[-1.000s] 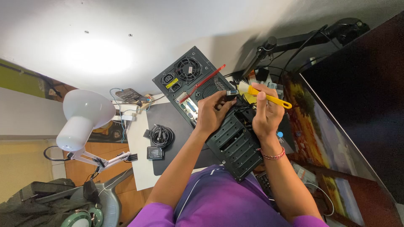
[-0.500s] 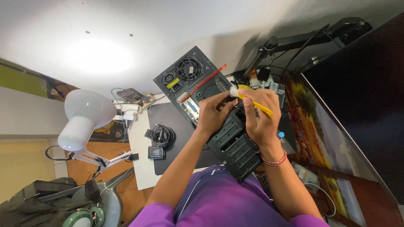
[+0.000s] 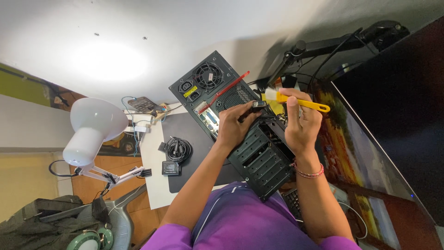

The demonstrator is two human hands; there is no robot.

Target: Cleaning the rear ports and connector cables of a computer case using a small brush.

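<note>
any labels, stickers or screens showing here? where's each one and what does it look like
Small yellow rectangular sticker: on the black computer case, rear panel beside the round fan grille.
Large dark monitor screen: right side, partly showing a colourful landscape picture.
Small black box with a pale label: on the white desk, below a coiled black cable.
Small dark device with a keypad or screen: far desk end, too small to tell.

The left hand point(image 3: 236, 126) hides part of the computer case's point(image 3: 252, 153) inside; the small dark part point(image 3: 257, 105) it pinches is too small to identify.
</note>
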